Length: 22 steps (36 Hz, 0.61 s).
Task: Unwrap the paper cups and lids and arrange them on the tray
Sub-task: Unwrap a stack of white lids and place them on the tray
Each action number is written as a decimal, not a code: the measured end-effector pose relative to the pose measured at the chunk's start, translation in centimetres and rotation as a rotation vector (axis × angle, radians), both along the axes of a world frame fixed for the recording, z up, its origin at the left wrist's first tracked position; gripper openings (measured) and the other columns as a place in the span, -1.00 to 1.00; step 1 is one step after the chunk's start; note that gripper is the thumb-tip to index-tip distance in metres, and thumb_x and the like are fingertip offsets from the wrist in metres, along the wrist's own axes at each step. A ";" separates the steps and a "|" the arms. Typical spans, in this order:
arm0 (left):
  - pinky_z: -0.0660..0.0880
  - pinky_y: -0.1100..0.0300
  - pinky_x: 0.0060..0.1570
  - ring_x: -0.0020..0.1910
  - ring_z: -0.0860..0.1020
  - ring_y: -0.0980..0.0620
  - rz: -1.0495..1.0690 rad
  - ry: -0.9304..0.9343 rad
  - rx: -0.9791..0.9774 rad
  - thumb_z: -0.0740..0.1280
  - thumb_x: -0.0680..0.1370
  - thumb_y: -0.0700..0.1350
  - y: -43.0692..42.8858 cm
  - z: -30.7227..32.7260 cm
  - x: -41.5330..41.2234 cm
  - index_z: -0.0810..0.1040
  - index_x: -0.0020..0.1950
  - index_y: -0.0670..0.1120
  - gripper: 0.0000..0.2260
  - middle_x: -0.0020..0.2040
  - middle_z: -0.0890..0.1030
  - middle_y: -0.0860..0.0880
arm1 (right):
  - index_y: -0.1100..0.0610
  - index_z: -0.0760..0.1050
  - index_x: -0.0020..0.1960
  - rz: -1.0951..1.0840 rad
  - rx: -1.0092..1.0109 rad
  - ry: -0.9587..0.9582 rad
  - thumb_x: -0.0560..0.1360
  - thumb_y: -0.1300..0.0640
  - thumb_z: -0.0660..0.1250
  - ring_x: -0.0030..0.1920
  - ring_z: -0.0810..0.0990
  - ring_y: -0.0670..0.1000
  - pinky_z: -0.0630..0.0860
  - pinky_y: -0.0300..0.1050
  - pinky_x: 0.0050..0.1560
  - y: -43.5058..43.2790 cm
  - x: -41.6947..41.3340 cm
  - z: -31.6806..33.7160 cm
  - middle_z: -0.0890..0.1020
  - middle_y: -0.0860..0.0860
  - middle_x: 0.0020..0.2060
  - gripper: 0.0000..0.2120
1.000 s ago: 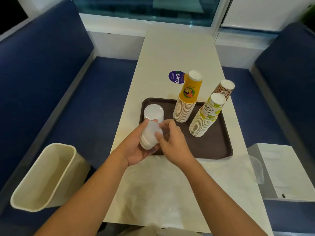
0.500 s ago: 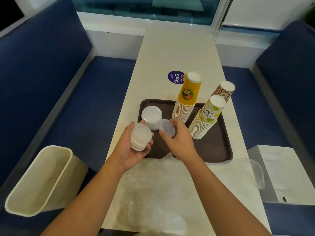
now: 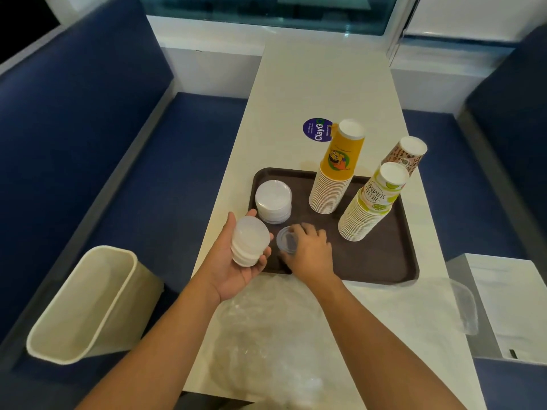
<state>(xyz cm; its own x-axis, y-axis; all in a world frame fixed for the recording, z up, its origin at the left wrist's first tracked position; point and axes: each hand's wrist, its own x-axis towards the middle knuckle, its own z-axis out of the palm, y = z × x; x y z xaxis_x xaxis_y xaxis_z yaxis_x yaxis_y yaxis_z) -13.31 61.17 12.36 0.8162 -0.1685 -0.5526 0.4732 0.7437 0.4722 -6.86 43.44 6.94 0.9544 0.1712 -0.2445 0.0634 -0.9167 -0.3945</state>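
**Placing a single lid on the tray**

On the long white table (image 3: 310, 84) lies the dark brown rectangular plastic tray (image 3: 370, 261). Three tall stacks of upturned paper cups (image 3: 331, 187) stand at its right side, and a low pile of white round lids (image 3: 273, 201) sits near its far left corner. The left hand (image 3: 236, 270) hovers at the tray's near left edge, palm up, with its fingers curled around a short stack of translucent plastic lids (image 3: 250, 241). Just beside it, the right hand (image 3: 312, 251) pinches one translucent lid (image 3: 286, 241) low over the tray floor, in front of the white pile. Whether the lid already touches the tray, I cannot tell.

I judge that the step is dealing lids out from the held stack. The next move calls for releasing this lid flat, then peeling off another. Compared with half a second before, the right hand has come down from the level of the left hand to the tray. The left hand has kept its stack in nearly the same place.
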 end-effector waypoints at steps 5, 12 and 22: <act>0.58 0.10 -0.09 -0.08 0.62 -0.07 -0.031 -0.012 0.042 0.19 0.60 0.38 0.0 0.2 -0.1 0.63 0.37 0.16 -0.50 0.20 0.65 -0.23 | -0.07 0.43 0.45 -0.105 0.329 -0.121 0.55 -0.15 0.41 0.44 0.33 0.04 0.43 0.10 0.41 0.2 -1.1 2.8 0.41 -0.06 0.48 -0.49; 0.60 -0.10 0.24 0.28 0.65 -0.16 -0.122 -0.030 0.205 0.14 0.58 0.43 -0.4 1.2 -0.3 0.54 0.46 0.07 -0.38 0.32 0.65 -0.17 | -0.20 0.34 0.51 0.192 0.588 0.035 0.51 -0.22 0.46 0.35 0.39 -0.17 0.44 -0.06 0.39 1.7 -3.6 7.8 0.42 -0.32 0.35 -0.38; 0.62 -0.09 0.21 0.29 0.64 -0.18 -0.107 -0.046 0.245 0.14 0.58 0.42 0.2 2.0 -0.9 0.54 0.46 0.08 -0.39 0.32 0.65 -0.17 | -0.14 0.36 0.53 0.100 0.675 0.011 0.53 -0.11 0.48 0.29 0.42 -0.21 0.46 -0.15 0.34 2.9 -5.0 8.7 0.43 -0.31 0.31 -0.38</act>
<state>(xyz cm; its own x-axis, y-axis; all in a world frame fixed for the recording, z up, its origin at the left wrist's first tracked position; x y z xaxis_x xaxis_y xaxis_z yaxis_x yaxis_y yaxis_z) -14.18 61.41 14.34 0.8259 -0.1212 -0.5506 0.5173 0.5513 0.6546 -11.83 46.36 15.60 0.9240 0.3771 -0.0628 0.1276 -0.4592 -0.8791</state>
